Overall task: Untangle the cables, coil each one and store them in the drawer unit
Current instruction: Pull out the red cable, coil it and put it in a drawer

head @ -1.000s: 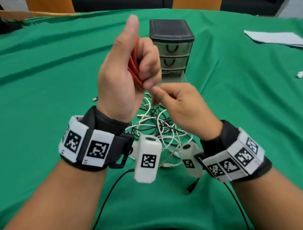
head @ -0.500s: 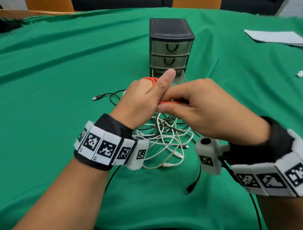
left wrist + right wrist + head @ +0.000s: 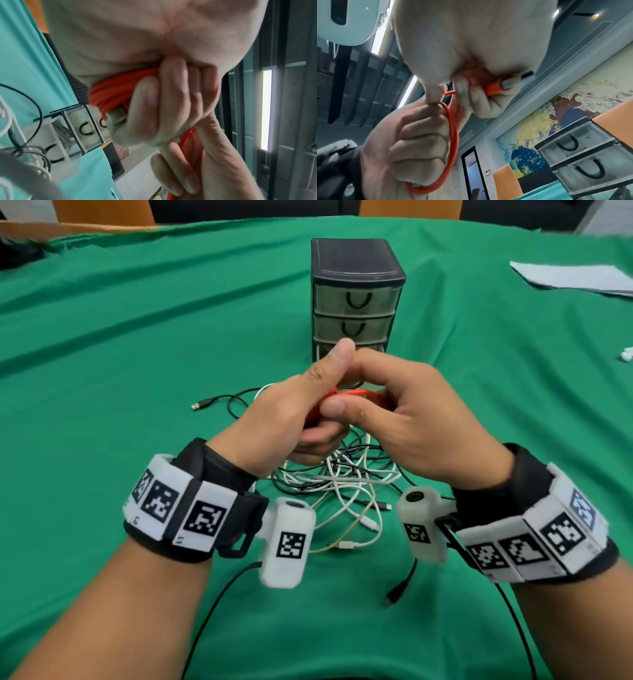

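Observation:
Both hands meet above the cable pile, in front of the drawer unit [image 3: 356, 285]. My left hand [image 3: 291, 419] grips a coil of orange-red cable [image 3: 346, 397], its fingers curled round the loops [image 3: 118, 89]; the thumb sticks up. My right hand [image 3: 394, 419] holds the same cable's plug end [image 3: 505, 85] in its curled fingers. The loops [image 3: 453, 129] run over the left fist. Below the hands a tangle of white and black cables [image 3: 346, 491] lies on the green cloth. The unit's bottom drawer stands pulled out, mostly hidden behind the hands.
A black cable with a USB plug [image 3: 197, 406] trails left of the pile. Another black plug [image 3: 397, 594] lies near me. White papers [image 3: 575, 277] sit at the far right, with a small white object [image 3: 627, 354] at the right edge. Green cloth [image 3: 102, 354] covers the table.
The left hand has come down from in front of the drawers with the orange-red coil to just above the pile. The right hand closed in on it and now grips the cable's end.

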The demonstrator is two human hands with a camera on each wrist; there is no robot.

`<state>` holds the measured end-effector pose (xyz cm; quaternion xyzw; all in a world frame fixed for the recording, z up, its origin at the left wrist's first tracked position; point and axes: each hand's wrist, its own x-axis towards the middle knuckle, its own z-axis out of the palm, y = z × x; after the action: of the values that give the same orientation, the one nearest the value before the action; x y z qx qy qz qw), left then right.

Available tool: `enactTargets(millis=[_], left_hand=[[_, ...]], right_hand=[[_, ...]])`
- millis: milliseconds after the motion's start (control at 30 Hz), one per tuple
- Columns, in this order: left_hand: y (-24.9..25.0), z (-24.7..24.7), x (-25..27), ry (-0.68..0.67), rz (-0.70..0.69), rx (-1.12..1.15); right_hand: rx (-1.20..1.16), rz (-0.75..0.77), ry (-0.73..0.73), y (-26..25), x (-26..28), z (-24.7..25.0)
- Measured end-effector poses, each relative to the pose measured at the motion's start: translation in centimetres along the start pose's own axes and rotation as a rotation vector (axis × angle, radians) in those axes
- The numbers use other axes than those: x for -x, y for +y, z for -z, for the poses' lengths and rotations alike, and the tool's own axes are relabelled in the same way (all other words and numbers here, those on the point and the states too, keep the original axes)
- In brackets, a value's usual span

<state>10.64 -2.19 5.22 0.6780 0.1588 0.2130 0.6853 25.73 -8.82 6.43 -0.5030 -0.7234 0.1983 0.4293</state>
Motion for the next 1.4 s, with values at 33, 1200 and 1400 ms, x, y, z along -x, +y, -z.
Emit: enactTargets(millis=[33,1200,1400], left_hand=[[0.1,0.1,0.0,-0.011,0.005,0.027],[-1.0,-0.8,-0.7,0.296,0.035,0.352],[-1.0,-0.8,-1.1,0.324,-0.006,0.434]], right_hand=[[-0.007,-0.007,0.016,-0.1,0.0,0.0],[0.172,-0.202,0.147,4.5,-0.3,0.9],[-0.123,-0.282,0.110,3.3,-0.2,-0.1]])
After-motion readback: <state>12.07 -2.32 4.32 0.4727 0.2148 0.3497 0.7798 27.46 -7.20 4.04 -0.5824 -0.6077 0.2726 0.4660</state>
